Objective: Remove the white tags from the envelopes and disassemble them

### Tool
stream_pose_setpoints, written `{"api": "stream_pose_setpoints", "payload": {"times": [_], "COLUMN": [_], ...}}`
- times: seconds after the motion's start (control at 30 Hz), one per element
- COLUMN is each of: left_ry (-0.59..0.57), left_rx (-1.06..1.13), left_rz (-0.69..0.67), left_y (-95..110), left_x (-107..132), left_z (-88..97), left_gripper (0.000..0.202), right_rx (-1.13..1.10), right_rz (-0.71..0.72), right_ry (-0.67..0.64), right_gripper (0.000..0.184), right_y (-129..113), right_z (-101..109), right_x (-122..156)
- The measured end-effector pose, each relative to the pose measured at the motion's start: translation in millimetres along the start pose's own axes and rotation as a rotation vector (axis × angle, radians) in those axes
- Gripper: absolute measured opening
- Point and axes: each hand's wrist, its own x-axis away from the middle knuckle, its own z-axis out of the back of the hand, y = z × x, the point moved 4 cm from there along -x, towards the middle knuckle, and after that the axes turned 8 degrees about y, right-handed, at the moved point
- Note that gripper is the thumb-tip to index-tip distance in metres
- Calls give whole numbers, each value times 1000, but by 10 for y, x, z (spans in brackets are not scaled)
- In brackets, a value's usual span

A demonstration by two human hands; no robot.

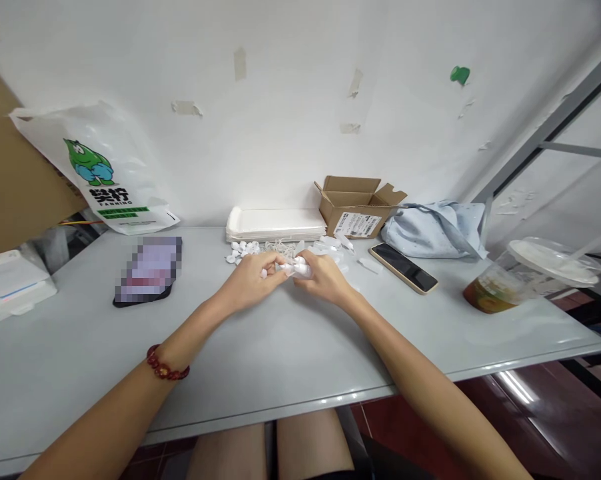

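Over the middle of the table, my right hand is closed around a small white plastic bottle-like piece. My left hand meets it from the other side, its fingers pinched at the near end of that piece. A bit of white shows between the left fingers too, but its kind is unclear. Just behind my left hand lies a heap of small white caps. Thin whitish stick-like parts lie behind both hands. Beyond my right hand are several loose translucent plastic pieces.
A stack of white trays and an open cardboard box stand against the wall. A phone, a blue cloth bag and a drink cup are on the right. Leftward are a blurred-screen phone and a white bag.
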Motion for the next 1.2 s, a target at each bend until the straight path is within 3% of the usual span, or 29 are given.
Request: {"api": "stream_pose_setpoints", "payload": {"times": [0.17,0.33,0.53,0.67,0.87,0.97,1.07,1.2], "left_ry": [5,22,-7,14,-31,-52,-13,58], "left_rx": [19,38,-10,-85,12,168,499,1006], "left_rz": [79,33,-8,20,63,274,566,698], "left_y": [-47,17,16,-40,-56,-127,-192,-137], "left_x": [-15,-21,2,-15,-19,-7,5,-36], "left_z": [-34,75,32,5,-34,-97,-95,31], "left_gripper": [36,14,13,35,24,33,30,13], "right_rx": [59,45,76,143,251,293,324,354], "right_rz": [8,3,15,33,66,89,69,32], "right_ry": [-12,-6,-26,-37,-4,38,99,124], "right_gripper": [30,29,31,33,32,30,31,31], "right_y": [-14,2,0,-7,-32,-35,-2,36], "right_z": [1,20,10,3,16,33,75,102], "right_x": [4,-9,-3,6,9,7,-3,-15]}}
